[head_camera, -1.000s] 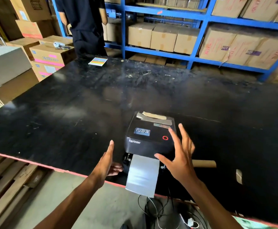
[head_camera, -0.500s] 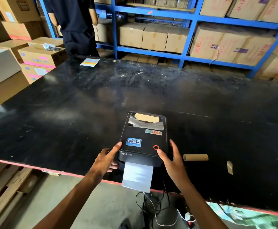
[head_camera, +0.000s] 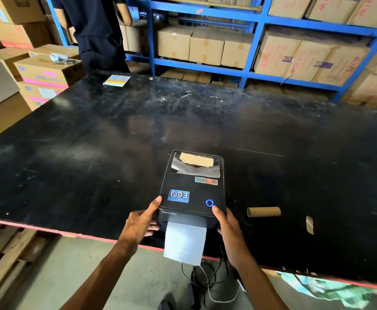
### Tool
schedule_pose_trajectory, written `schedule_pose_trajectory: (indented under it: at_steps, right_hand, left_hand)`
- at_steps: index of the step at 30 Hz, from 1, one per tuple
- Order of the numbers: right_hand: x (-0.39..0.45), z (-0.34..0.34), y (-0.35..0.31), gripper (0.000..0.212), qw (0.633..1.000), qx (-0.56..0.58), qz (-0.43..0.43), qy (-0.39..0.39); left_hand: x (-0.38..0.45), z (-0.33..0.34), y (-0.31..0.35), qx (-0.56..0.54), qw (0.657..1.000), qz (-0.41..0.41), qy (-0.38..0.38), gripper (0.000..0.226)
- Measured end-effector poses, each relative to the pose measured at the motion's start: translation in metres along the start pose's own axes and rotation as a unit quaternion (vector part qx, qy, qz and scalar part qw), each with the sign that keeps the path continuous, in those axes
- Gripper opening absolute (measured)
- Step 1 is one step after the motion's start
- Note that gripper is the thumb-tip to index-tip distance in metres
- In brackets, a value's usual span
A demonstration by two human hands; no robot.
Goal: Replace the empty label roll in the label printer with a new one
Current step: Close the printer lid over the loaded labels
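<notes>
A black label printer (head_camera: 193,189) sits near the front edge of the black table (head_camera: 93,142), its lid down. A strip of white label paper (head_camera: 185,241) hangs out of its front slot over the table edge. Its round button (head_camera: 209,202) glows blue. Through the lid window a brown roll (head_camera: 197,161) shows. My left hand (head_camera: 141,221) grips the printer's front left corner, thumb on top. My right hand (head_camera: 226,224) holds the front right corner, thumb beside the button. An empty cardboard core (head_camera: 263,211) lies on the table to the right of the printer.
A small cardboard scrap (head_camera: 309,224) lies right of the core. A coloured notepad (head_camera: 116,80) rests at the far left edge, where a person in dark clothes (head_camera: 95,30) stands. Blue shelving (head_camera: 245,70) with boxes is behind. Cables (head_camera: 207,278) hang below the table.
The printer lid went from raised to shut. Both hands moved from hovering in the air to gripping the printer's front corners. The button light turned from red to blue.
</notes>
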State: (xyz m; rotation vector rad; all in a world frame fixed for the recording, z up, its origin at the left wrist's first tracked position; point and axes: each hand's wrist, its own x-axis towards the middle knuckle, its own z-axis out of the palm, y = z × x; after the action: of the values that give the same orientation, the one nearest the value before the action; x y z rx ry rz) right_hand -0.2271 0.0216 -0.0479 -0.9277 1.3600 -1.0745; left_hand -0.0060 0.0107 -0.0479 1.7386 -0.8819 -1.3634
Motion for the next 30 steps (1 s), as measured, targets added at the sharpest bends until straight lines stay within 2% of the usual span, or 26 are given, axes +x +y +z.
schedule_pose_trajectory:
  at_steps: [7, 19, 21, 24, 30]
  right_hand:
    - [0.0001, -0.0001, -0.0004, 0.017, 1.0, 0.01, 0.0, -0.001]
    - [0.0008, 0.0018, 0.0042, 0.016, 1.0, 0.024, 0.001, 0.016]
    - [0.0009, 0.002, 0.0049, 0.022, 1.0, 0.024, -0.001, 0.015]
    - [0.0004, 0.0023, 0.0057, 0.041, 1.0, 0.023, 0.003, 0.018]
    - [0.0007, 0.0014, 0.0067, 0.033, 1.0, 0.022, 0.009, 0.015]
  left_hand:
    - [0.0053, -0.0005, -0.0023, 0.002, 1.0, 0.022, -0.001, 0.054]
    - [0.0082, -0.0003, -0.0048, 0.005, 0.999, 0.038, 0.002, 0.049]
    - [0.0077, -0.0003, -0.0044, 0.006, 0.999, 0.039, 0.001, 0.048]
    - [0.0073, -0.0002, -0.0041, 0.008, 0.999, 0.042, 0.0, 0.048]
    - [0.0074, 0.0002, -0.004, 0.008, 0.999, 0.042, -0.002, 0.048]
